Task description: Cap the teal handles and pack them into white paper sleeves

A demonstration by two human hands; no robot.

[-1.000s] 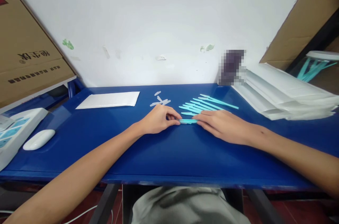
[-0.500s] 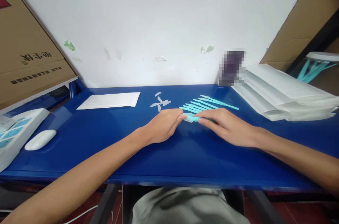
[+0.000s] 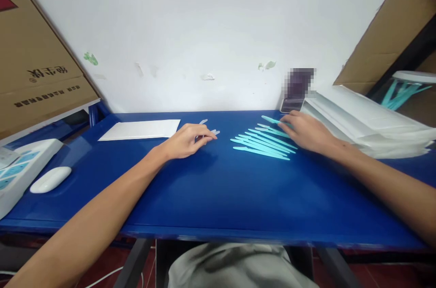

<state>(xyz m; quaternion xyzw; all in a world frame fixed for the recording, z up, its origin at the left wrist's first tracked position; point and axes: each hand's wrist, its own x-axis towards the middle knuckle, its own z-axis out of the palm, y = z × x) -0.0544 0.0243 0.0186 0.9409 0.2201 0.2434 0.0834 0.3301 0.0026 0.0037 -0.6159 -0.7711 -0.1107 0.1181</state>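
Note:
My right hand (image 3: 299, 129) pinches a teal eyebrow razor (image 3: 269, 119) at the far end of a slanted row, its tip pointing left. Several more teal razors (image 3: 262, 142) lie side by side on the blue table (image 3: 211, 197), left of and below that hand. My left hand (image 3: 190, 140) is low over a few small clear caps (image 3: 203, 121), thumb and fingertips drawn together. Its palm and fingers cover part of the caps, and whatever is between the fingertips cannot be made out.
A white padded envelope (image 3: 139, 130) lies at the back left. At the left are a white mouse (image 3: 51, 180) and a power strip (image 3: 30, 174). A stack of white envelopes (image 3: 371, 120) and a tub of teal razors (image 3: 405, 90) stand at the right. A phone (image 3: 296, 90) leans against the wall.
My hands, which met over a teal razor at the middle, have parted. The left has moved left to the caps; the right has carried a razor back and right to the row's end.

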